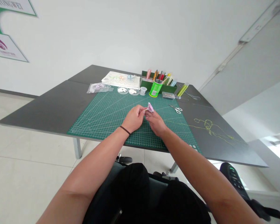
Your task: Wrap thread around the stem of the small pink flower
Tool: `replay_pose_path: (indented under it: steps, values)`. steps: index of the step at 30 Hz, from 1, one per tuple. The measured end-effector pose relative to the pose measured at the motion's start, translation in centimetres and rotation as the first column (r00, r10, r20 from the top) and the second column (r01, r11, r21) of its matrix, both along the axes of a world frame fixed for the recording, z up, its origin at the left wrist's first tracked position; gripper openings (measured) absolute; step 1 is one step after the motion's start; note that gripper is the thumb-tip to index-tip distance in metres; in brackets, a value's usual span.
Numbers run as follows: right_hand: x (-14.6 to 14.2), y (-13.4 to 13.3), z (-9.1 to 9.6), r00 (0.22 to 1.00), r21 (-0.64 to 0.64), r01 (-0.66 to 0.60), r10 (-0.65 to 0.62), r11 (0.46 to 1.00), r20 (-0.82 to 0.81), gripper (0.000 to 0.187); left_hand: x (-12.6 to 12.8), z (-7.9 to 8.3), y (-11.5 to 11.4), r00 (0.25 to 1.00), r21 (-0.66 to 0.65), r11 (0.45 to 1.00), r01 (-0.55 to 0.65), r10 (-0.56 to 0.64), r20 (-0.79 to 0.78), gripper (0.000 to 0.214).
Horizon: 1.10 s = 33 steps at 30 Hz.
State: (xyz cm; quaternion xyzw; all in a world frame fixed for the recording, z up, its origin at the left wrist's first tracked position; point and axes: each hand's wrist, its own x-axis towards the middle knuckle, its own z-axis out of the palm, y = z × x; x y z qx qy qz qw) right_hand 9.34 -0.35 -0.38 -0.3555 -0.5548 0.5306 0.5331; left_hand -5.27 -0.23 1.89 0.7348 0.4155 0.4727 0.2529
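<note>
A small lilac flower point(150, 107) on a thin pale stem is held above the green cutting mat. My left hand point(134, 119) pinches the stem between thumb and fingers, with the bloom pointing right. Close against it, my right hand point(156, 123) has its fingers curled just below the bloom. A yellow-green thread point(196, 127) runs across the mat to my right hand from a loose tangle on the table. Where the thread meets the stem is hidden by my fingers.
White-handled scissors point(177, 109) lie right of my hands on the mat point(100, 115). Behind stand a green can point(154, 90) of tools, a small cup point(143, 91), dishes of white pieces point(123, 90), a dark green box point(144, 83) of tubes, paper sheets point(116, 80) and a plastic bag point(98, 87).
</note>
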Motion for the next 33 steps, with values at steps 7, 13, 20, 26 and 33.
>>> replay_pose_path:
  steps: [7,13,20,26,33]
  values:
    - [-1.6,-1.0,1.0,0.988,-0.134,-0.017,-0.004,0.991,-0.156,0.017,0.3,-0.1,-0.1,0.999,-0.064,0.997,-0.037,0.038,0.013,0.007]
    - [-2.1,-1.3,1.3,0.952,-0.233,-0.079,0.004,0.969,-0.308,0.030,0.6,-0.5,0.2,0.997,-0.022,0.997,-0.080,0.080,-0.005,0.007]
    - [-1.8,-0.7,1.0,0.937,-0.268,-0.112,0.012,0.957,-0.349,0.040,0.9,-0.8,0.4,0.996,-0.002,0.997,-0.081,0.081,-0.036,0.007]
    - [-1.2,-0.5,0.9,0.936,-0.270,-0.123,0.021,0.955,-0.352,0.041,1.3,-0.9,0.5,0.997,-0.003,0.998,-0.063,0.063,-0.033,0.008]
    - [-0.9,-0.7,0.9,0.934,-0.258,-0.119,0.020,0.959,-0.358,0.037,1.7,-0.9,0.4,0.999,-0.012,1.000,-0.025,0.025,-0.035,0.010]
